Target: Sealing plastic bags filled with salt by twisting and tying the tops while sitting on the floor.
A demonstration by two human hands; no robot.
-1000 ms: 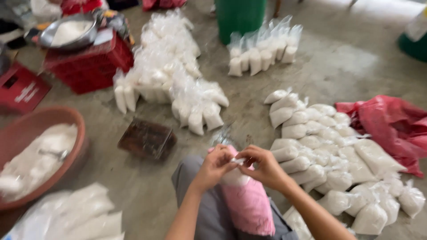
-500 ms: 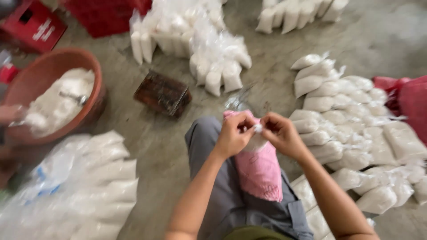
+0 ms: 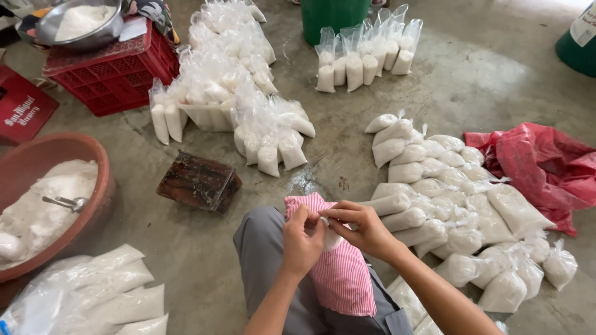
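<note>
At the floor's left edge a brown basin (image 3: 37,155) holds white powder and a metal scoop (image 3: 69,203), with flat filled bags (image 3: 93,298) heaped below it toward the near left corner. Behind, a red crate (image 3: 118,74) carries a steel bowl (image 3: 81,22) of powder. A dark wooden block (image 3: 198,183) lies on bare floor just right of the basin, with open concrete all around it. Beyond it a long pile of tied bags (image 3: 236,80) runs toward the far edge. At centre, over a grey-trousered knee, a pink striped cloth (image 3: 341,273) lies with its long axis running near to far. Above it the left hand (image 3: 301,239) and right hand (image 3: 360,226) meet, both curled shut with fingertips pinching a small bag (image 3: 331,237) of white powder between them; most of the bag is hidden, so its direction cannot be told. A strip of bare, damp-looking concrete lies in front of the hands. Farther back a row of upright bags (image 3: 363,59) stands before a green bin (image 3: 332,15). To the right, rows of lying bags (image 3: 434,180) point mostly left to right, crowding the floor up to the right forearm. A red plastic sheet (image 3: 546,167) lies at the right edge. The floor is grey, stained concrete.
</note>
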